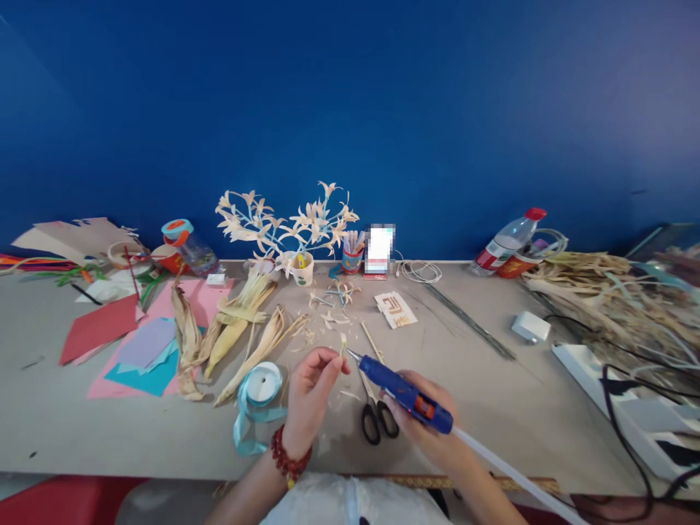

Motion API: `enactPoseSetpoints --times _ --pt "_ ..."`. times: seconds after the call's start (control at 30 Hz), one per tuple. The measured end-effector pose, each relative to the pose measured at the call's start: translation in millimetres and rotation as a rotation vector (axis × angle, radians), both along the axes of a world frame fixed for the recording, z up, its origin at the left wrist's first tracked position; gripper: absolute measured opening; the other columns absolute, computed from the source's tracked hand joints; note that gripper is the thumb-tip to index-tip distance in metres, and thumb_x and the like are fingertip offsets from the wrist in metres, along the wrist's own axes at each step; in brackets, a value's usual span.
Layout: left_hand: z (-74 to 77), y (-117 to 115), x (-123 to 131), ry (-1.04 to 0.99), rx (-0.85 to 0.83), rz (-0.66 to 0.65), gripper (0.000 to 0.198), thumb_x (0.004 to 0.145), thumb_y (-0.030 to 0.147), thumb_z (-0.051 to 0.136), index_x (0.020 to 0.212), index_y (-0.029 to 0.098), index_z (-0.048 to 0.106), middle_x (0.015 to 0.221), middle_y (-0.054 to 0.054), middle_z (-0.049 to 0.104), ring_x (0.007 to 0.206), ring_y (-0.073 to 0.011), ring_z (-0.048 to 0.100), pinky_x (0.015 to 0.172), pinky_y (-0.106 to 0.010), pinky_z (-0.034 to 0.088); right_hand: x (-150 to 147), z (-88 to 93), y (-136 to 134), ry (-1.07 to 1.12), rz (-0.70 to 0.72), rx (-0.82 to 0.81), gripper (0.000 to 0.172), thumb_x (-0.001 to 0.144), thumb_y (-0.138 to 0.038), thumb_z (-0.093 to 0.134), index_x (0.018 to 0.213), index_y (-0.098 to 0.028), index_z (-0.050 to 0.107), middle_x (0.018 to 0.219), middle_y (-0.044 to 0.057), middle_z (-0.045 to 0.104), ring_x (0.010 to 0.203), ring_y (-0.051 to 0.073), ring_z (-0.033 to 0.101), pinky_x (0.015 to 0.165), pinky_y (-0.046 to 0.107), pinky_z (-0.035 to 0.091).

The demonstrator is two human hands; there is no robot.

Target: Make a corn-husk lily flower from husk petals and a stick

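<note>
My left hand (313,390), with a red bead bracelet on its wrist, pinches a small pale piece of husk (343,343) between thumb and fingertips. My right hand (429,419) is wrapped round a blue hot glue gun (407,394). The gun's metal nozzle points left, close beside the husk piece; whether they touch I cannot tell. A long whitish glue stick (503,463) sticks out of its back end. Black-handled scissors (371,425) lie on the table between my hands, partly behind the gun. A roll of light blue ribbon (263,383) rests left of my left hand.
Dried corn husks (240,343) and coloured paper (117,390) lie left. Husk flowers (314,219) stand in a paper cup (302,273) by the blue wall. A phone (380,248) stands beside them. Thin wires (470,321), a power strip (596,386) and a bottle (506,240) are right.
</note>
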State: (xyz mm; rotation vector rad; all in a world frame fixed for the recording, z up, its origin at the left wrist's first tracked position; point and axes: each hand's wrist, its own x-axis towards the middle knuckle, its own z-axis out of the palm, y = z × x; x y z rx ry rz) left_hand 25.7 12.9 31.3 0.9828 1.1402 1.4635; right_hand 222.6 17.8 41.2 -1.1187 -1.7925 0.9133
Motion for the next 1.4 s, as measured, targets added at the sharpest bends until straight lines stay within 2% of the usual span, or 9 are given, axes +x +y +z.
enactPoseSetpoints --times 0.1,0.3,0.63,0.97,1.4 --pt "1.2 -1 1 -0.004 0.012 0.002 0.017 0.09 0.031 0.06 0.079 0.018 0.063 0.076 -0.002 0.066 0.076 -0.0153 0.059 0.078 -0.027 0.045 0 -5.7 2 -0.073 0.05 0.058 0.005 0.085 -0.025 0.057 0.082 -0.022 0.059 0.069 0.0 0.061 0.058 0.015 0.057 0.056 0.025 0.045" --pt "1.0 0 2 -0.018 0.026 0.008 0.017 0.09 0.03 0.06 0.078 0.018 0.063 0.075 -0.002 0.066 0.075 -0.015 0.058 0.078 -0.027 0.044 1 -9.6 3 -0.086 0.026 0.191 0.004 0.083 -0.025 0.057 0.084 -0.021 0.056 0.068 -0.001 0.058 0.056 0.014 0.056 0.054 0.024 0.044" --pt "3.5 -1 2 -0.028 0.015 0.014 0.017 0.088 0.031 0.062 0.078 0.017 0.064 0.074 -0.002 0.066 0.074 -0.0149 0.059 0.075 -0.027 0.045 -2 -6.8 5 -0.152 0.027 0.209 0.004 0.083 -0.024 0.054 0.081 -0.021 0.053 0.064 -0.002 0.057 0.054 0.013 0.055 0.053 0.023 0.043" --pt "3.4 -2 1 -0.008 0.017 0.01 0.017 0.089 0.03 0.061 0.078 0.018 0.063 0.074 -0.001 0.066 0.074 -0.0142 0.059 0.076 -0.026 0.045 -1 -12.1 4 -0.186 -0.01 0.225 0.004 0.08 -0.021 0.056 0.08 -0.021 0.052 0.062 -0.004 0.052 0.052 0.012 0.051 0.052 0.022 0.041" --pt "3.2 -2 1 -0.025 0.022 0.02 0.015 0.09 0.029 0.061 0.079 0.018 0.063 0.075 -0.001 0.066 0.074 -0.0133 0.059 0.076 -0.025 0.045 -1 -9.3 3 -0.221 0.014 0.227 0.005 0.081 -0.024 0.054 0.079 -0.021 0.053 0.061 -0.003 0.054 0.052 0.013 0.053 0.051 0.023 0.041"
